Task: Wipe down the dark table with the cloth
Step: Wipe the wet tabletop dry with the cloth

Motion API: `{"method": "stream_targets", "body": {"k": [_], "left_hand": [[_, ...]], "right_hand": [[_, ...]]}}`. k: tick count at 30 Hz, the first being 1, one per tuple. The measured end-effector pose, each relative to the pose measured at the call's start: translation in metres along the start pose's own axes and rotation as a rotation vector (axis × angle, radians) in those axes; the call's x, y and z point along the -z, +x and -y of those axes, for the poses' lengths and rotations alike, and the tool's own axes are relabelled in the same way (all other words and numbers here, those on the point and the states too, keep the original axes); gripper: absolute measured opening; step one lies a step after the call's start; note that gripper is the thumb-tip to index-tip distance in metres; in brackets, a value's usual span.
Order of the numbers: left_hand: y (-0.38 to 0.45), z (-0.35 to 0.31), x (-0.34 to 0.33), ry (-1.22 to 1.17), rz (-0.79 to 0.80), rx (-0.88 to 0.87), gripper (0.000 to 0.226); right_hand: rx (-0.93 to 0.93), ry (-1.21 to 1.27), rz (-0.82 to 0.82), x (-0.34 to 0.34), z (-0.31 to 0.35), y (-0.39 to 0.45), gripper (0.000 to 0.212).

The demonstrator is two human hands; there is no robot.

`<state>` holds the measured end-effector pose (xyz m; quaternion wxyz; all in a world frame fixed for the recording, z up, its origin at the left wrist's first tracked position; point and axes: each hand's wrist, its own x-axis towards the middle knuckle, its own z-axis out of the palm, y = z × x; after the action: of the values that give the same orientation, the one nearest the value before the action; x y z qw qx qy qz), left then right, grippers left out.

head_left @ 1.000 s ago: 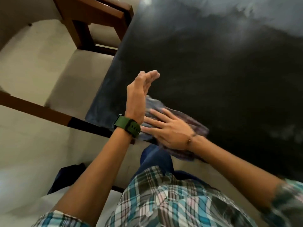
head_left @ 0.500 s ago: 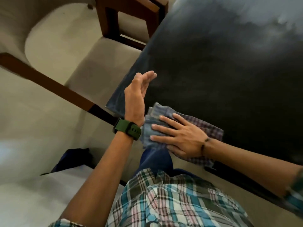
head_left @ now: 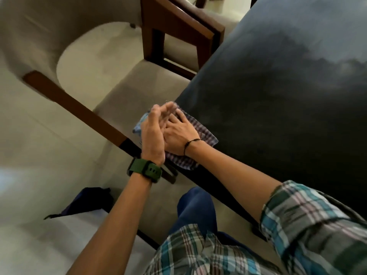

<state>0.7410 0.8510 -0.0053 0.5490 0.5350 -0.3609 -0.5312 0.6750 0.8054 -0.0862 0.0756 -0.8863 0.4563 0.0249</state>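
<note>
- The cloth (head_left: 200, 132) is lying at the table's (head_left: 288, 100) near corner, long axis along the near edge.
- The right hand (head_left: 178, 135) is pressing it flat, fingers spread.
- The left hand (head_left: 154, 133) is standing edgewise beside the corner, fingers together.

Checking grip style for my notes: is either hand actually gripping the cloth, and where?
Neither grips: right hand presses flat on the cloth at the table corner; left hand holds nothing.

A cloth (head_left: 200, 133) lies on the near-left corner of the table (head_left: 278, 100), under the right hand (head_left: 179, 135). The left hand (head_left: 154, 133) stands on edge just left of the right hand, at the table's edge. A chair (head_left: 123, 90) sits left of both hands, a second chair (head_left: 178, 30) beyond them.
</note>
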Motion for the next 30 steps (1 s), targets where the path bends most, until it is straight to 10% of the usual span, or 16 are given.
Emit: {"method": "stream_targets", "body": {"k": [8, 13, 19, 30], "left_hand": [[-0.035, 0.020, 0.027, 0.140, 0.007, 0.002, 0.042], [-0.042, 0.031, 0.020, 0.173, 0.004, 0.038, 0.031], [-0.052, 0.039, -0.039, 0.219, 0.249, 0.058, 0.028], [-0.118, 0.043, -0.141, 0.272, 0.793, 0.098, 0.027]], "right_hand": [[-0.576, 0.256, -0.064, 0.028, -0.152, 0.012, 0.052], [-0.723, 0.200, -0.098, 0.013, -0.126, -0.066, 0.050], [-0.826, 0.121, -0.092, -0.003, -0.089, -0.193, 0.048], [-1.617, 0.282, -0.140, -0.026, -0.084, -0.409, 0.049]]}}
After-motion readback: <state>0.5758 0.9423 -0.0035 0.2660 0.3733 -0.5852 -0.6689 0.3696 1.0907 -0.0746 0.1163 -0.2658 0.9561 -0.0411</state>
